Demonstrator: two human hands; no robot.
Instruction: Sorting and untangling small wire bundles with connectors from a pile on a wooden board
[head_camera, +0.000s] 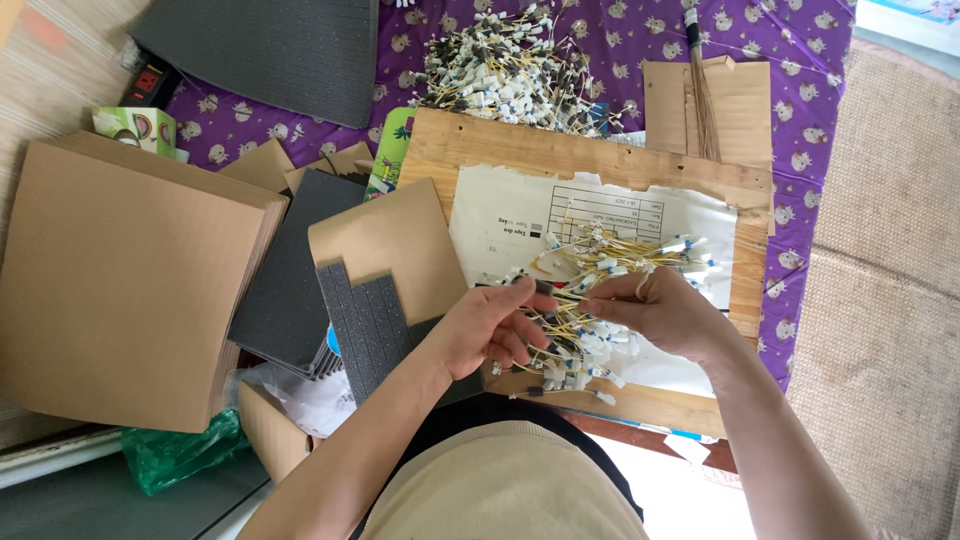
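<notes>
**Q:** What did each hand hold at this moment?

**A:** The left hand (490, 330) had its fingers curled around the near end of a bundle of thin yellow wires (590, 300), each wire tipped with small white and blue connectors. The right hand (660, 310) pinched the same bundle from the other side, thumb and fingers closed on several strands. Both hands were thus grasping the bundle, and they almost met over it.

**Q:** Where did the bundle lie?

**A:** It was held just above a wooden board (500, 150), over a torn white printed sheet (500, 215) resting on that board. Its far ends fanned out toward the board's right edge; its near ends hung toward the person's lap.

**Q:** What surrounded the work?

**A:** A large heap of similar wires (510, 70) lay beyond the board on a purple patterned cloth (800, 120). Left of the hands, a brown card sheet (390, 240) overlapped a strip of grey foam (365, 325) cut into small blocks. Further left stood a stack of cardboard sheets (120, 280), with a dark foam mat (270, 45) at the top. A bundle of thin brown sticks (703, 100) rested on a piece of cardboard (745, 110) at upper right.
</notes>
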